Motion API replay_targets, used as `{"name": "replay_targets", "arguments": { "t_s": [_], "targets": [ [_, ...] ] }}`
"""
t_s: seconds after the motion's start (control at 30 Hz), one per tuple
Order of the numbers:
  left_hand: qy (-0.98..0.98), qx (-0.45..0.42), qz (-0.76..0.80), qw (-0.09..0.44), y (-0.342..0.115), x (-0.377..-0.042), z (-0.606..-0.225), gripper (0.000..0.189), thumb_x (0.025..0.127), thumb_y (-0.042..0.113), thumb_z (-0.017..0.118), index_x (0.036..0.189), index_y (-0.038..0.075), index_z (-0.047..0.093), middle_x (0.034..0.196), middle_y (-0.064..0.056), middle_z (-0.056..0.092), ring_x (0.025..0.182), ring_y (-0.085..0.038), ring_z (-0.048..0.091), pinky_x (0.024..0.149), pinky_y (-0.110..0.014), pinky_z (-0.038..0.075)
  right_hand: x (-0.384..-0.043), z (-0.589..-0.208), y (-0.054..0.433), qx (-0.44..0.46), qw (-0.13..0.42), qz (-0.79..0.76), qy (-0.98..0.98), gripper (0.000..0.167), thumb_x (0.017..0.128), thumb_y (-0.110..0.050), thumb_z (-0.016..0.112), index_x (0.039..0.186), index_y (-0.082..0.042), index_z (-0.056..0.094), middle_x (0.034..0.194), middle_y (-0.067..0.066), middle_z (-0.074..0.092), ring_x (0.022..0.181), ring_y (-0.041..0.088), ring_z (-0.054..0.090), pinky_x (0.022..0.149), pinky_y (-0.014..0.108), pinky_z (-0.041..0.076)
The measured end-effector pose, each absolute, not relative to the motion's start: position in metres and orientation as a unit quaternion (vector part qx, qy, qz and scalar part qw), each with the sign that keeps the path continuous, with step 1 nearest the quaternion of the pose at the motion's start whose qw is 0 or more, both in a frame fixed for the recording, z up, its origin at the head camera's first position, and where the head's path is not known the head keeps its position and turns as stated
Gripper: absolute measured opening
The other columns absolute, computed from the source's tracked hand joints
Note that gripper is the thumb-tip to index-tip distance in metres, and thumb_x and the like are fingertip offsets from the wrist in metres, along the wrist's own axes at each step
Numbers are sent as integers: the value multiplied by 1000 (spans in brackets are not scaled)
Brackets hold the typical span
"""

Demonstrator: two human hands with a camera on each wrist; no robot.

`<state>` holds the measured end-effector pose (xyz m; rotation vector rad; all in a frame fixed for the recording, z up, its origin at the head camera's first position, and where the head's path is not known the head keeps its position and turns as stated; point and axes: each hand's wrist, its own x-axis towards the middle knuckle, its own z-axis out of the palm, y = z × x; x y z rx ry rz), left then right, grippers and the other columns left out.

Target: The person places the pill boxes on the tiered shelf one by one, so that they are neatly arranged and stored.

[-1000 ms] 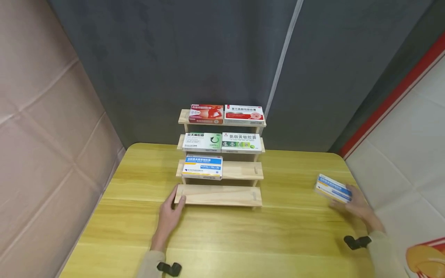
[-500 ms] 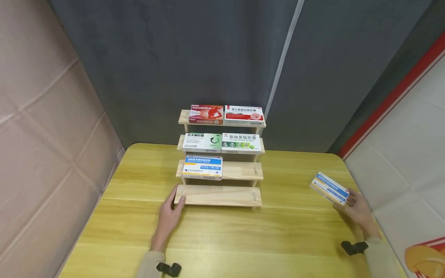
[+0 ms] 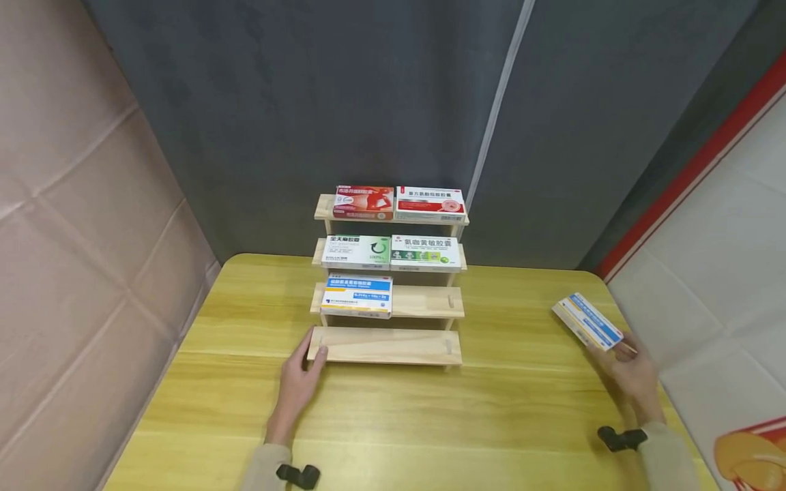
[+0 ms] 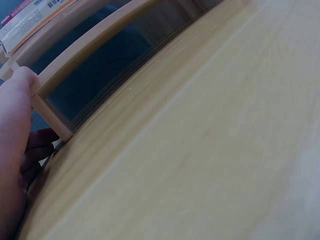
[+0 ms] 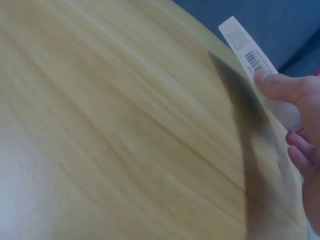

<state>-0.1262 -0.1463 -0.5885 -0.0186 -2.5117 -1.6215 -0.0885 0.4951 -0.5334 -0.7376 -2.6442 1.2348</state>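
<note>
My right hand (image 3: 635, 375) holds a white, blue and yellow medicine box (image 3: 588, 322) by its near right end, tilted above the table's right side. In the right wrist view the thumb (image 5: 272, 85) presses the box's barcode side (image 5: 245, 47), and a shadow falls on the wood below. At the left end of the stepped wooden display rack (image 3: 387, 345), my left hand (image 3: 299, 382) grips the lowest step, thumb on its front corner. Seen from the left wrist, its other fingers (image 4: 37, 150) lie beside the rack's leg.
A matching blue-and-white box (image 3: 357, 296) sits left on the third step down. Green-and-white boxes (image 3: 356, 252) (image 3: 426, 252) fill the second. A red box (image 3: 364, 202) and a red-and-white box (image 3: 431, 204) top the rack. Grey curtain (image 3: 368, 88) hangs behind the table (image 3: 393, 429).
My right hand has turned the medicine box steeper and drawn slightly left, its far end swinging up. My left hand stays on the rack, and the other boxes have not moved.
</note>
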Motion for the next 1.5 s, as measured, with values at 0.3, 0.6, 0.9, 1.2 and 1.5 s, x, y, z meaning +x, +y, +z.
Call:
{"name": "replay_targets", "arguments": {
  "t_s": [0.3,0.6,0.9,1.2,1.5],
  "targets": [
    [-836,-17,-544,77,-147,-127,-589,63,103,42,57,158,20,36,159,-10,42,146,-37,41,123,-52,34,-91,-522,481,-270,127,432,-851,89,90,-38,77,159,-8,30,158,24,41,130,22,50,104,14,45],
    [-838,-12,-539,83,-147,-126,-588,61,103,44,57,157,22,39,158,-10,45,146,-36,42,123,-53,34,-97,-506,466,-281,165,445,-834,84,90,-38,77,158,-12,35,159,17,42,141,25,44,122,36,37],
    [-841,-17,-535,80,-147,-126,-588,62,104,44,56,158,22,36,159,-12,42,146,-40,41,122,-55,33,-99,-496,458,-284,187,459,-821,82,89,-33,78,157,-12,37,158,15,45,137,18,48,118,22,39],
    [-841,-15,-535,78,-147,-126,-588,62,104,45,55,158,23,37,159,-10,42,147,-38,40,122,-56,33,-99,-485,450,-280,204,475,-809,75,88,-28,81,154,-20,44,152,4,53,127,5,54,98,2,44],
    [-841,-8,-537,69,-147,-125,-585,64,103,46,56,158,22,36,160,-9,41,148,-38,39,123,-54,32,-101,-474,433,-242,210,498,-806,75,87,-16,81,153,-16,45,146,0,55,122,-1,54,102,6,46]
  ]
}}
